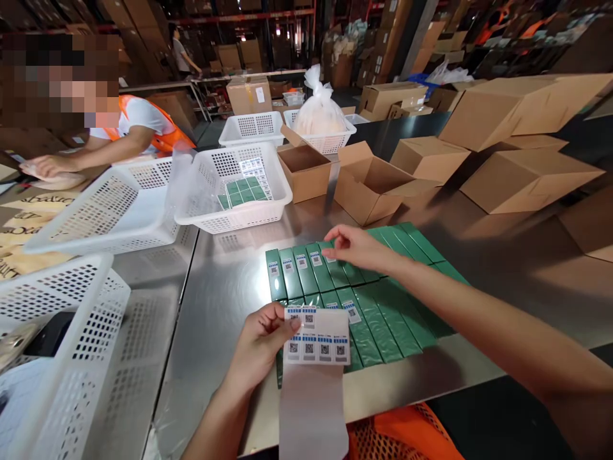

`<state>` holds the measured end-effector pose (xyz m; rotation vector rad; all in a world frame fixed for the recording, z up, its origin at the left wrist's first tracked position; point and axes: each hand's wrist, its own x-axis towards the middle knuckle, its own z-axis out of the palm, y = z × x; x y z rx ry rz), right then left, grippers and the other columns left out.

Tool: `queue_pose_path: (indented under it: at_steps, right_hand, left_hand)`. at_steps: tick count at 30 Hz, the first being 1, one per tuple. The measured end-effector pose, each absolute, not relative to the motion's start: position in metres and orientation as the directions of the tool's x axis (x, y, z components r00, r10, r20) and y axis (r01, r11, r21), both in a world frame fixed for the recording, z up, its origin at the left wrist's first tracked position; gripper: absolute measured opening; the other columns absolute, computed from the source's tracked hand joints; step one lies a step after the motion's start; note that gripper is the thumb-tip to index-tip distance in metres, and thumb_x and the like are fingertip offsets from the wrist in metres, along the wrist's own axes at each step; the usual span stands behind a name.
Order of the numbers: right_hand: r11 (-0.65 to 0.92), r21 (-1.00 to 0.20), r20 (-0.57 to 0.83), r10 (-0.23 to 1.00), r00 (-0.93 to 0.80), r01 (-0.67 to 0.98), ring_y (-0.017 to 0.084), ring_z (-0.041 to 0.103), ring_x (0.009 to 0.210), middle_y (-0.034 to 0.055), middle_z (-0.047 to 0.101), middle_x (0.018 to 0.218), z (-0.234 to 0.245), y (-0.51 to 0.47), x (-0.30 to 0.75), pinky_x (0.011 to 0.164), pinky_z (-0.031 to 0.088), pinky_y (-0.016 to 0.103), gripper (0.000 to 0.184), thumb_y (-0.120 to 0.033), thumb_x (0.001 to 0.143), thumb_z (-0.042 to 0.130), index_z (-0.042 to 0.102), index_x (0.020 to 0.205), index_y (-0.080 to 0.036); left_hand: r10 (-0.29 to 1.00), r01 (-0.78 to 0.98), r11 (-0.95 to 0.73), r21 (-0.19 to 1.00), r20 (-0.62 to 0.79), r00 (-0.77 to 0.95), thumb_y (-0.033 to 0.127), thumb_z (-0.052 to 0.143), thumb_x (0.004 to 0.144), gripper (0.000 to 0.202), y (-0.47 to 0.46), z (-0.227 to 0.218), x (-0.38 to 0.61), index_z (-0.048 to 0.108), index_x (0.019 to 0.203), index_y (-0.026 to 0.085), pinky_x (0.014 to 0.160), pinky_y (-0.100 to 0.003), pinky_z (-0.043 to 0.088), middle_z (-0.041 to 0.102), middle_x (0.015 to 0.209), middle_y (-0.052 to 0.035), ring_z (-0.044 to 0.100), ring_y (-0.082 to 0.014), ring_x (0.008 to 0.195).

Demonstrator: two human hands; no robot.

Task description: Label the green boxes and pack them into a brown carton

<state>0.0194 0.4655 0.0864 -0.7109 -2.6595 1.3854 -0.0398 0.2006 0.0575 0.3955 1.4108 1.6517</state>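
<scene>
My left hand (pixel 261 345) pinches a sheet of QR-code stickers (pixel 318 338) between thumb and fingers; its pale backing strip (pixel 313 409) hangs down over the table edge. Rows of narrow green boxes (pixel 378 319), which look film-wrapped, lie side by side on the metal table. Several boxes at the left carry a white-and-blue sticker (pixel 315 259). Over the back row, my right hand (pixel 357 248) has bent fingers, with its fingertips on a sticker (pixel 330 257) at a box's upper end. The sheet covers part of the front row.
White perforated baskets (pixel 230 220) stand to the left; one holds green boxes and sticker sheets. Open cardboard boxes (pixel 306 176) and closed cartons (pixel 527 179) stand behind and right. A co-worker in an orange vest (pixel 160 124) leans over the far-left table. A tied plastic bag (pixel 320 105) sits at the back.
</scene>
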Motion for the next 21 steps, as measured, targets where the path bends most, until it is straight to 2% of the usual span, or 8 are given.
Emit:
queue_pose_path:
  at_steps: [3,6,9,12,14,16,19,21]
  right_hand:
    - [0.493,-0.858,-0.031,0.227,-0.973,0.142,0.016,0.060,0.078,0.0017,0.066,0.085,0.094,0.425,0.047,0.070,0.045,0.029,0.032,-0.047,0.078,0.074,0.069,0.096,-0.020]
    - [0.602,-0.797,0.172,0.155,-0.973,-0.045,0.017,0.060,0.083,0.0020,0.066,0.086,0.093,0.390,0.065,0.073,0.045,0.030,0.016,-0.035,0.080,0.076,0.071,0.088,-0.022]
    - [0.617,-0.731,0.415,0.061,-0.908,-0.293,0.016,0.058,0.085,0.0022,0.065,0.084,0.091,0.376,0.071,0.078,0.046,0.032,0.006,-0.024,0.088,0.067,0.071,0.084,-0.022]
    - [0.482,-0.784,0.499,0.118,-0.858,-0.390,0.016,0.060,0.087,0.0022,0.067,0.087,0.100,0.391,0.070,0.081,0.048,0.033,0.007,-0.023,0.091,0.064,0.068,0.085,-0.023]
    - [0.374,-0.875,0.424,0.287,-0.859,-0.307,0.014,0.061,0.082,0.0012,0.067,0.086,0.109,0.416,0.065,0.077,0.050,0.031,0.005,-0.026,0.089,0.066,0.065,0.086,-0.022]
    - [0.289,-0.949,0.247,0.438,-0.864,-0.125,0.012,0.059,0.071,-0.0009,0.065,0.077,0.115,0.448,0.058,0.068,0.049,0.026,0.010,-0.024,0.086,0.069,0.061,0.083,-0.020]
    - [0.160,-0.951,-0.153,0.501,-0.852,0.265,0.009,0.054,0.056,-0.0048,0.058,0.061,0.110,0.488,0.045,0.057,0.046,0.021,0.017,-0.013,0.082,0.071,0.055,0.081,-0.019]
    - [0.117,-0.893,-0.329,0.490,-0.807,0.435,0.010,0.055,0.054,-0.0056,0.058,0.058,0.102,0.503,0.038,0.054,0.047,0.020,0.027,-0.007,0.079,0.072,0.051,0.091,-0.019]
  left_hand:
    - [0.763,-0.409,0.028,0.912,-0.283,-0.581,0.042,0.084,0.067,0.036,0.202,0.059,-0.039,0.061,0.067,0.015,0.055,-0.020,0.040,0.065,0.062,-0.0003,0.053,-0.0092,0.055]
    - [0.757,-0.395,0.033,0.918,-0.281,-0.590,0.042,0.084,0.067,0.036,0.203,0.058,-0.038,0.061,0.067,0.015,0.057,-0.021,0.041,0.065,0.064,-0.0010,0.054,-0.0102,0.057]
    - [0.751,-0.393,0.051,0.918,-0.295,-0.590,0.043,0.084,0.067,0.037,0.202,0.054,-0.038,0.061,0.068,0.014,0.054,-0.020,0.039,0.063,0.061,-0.0005,0.051,-0.0091,0.054]
    - [0.745,-0.425,0.060,0.903,-0.324,-0.583,0.043,0.084,0.067,0.037,0.201,0.049,-0.041,0.059,0.068,0.015,0.053,-0.020,0.037,0.060,0.059,0.0003,0.049,-0.0088,0.052]
    - [0.747,-0.440,0.074,0.895,-0.342,-0.570,0.043,0.083,0.068,0.038,0.199,0.046,-0.042,0.058,0.068,0.015,0.053,-0.021,0.039,0.061,0.061,-0.0004,0.051,-0.0100,0.053]
    - [0.755,-0.439,0.102,0.893,-0.357,-0.550,0.042,0.082,0.069,0.037,0.197,0.044,-0.044,0.057,0.068,0.015,0.054,-0.022,0.040,0.062,0.063,-0.0010,0.052,-0.0109,0.054]
    - [0.769,-0.420,0.128,0.899,-0.357,-0.530,0.041,0.081,0.072,0.035,0.195,0.042,-0.045,0.057,0.069,0.016,0.055,-0.021,0.039,0.062,0.064,-0.0005,0.053,-0.0104,0.057]
    - [0.779,-0.409,0.136,0.902,-0.353,-0.519,0.041,0.080,0.073,0.034,0.194,0.042,-0.046,0.057,0.069,0.016,0.056,-0.020,0.038,0.061,0.064,-0.0002,0.052,-0.0100,0.057]
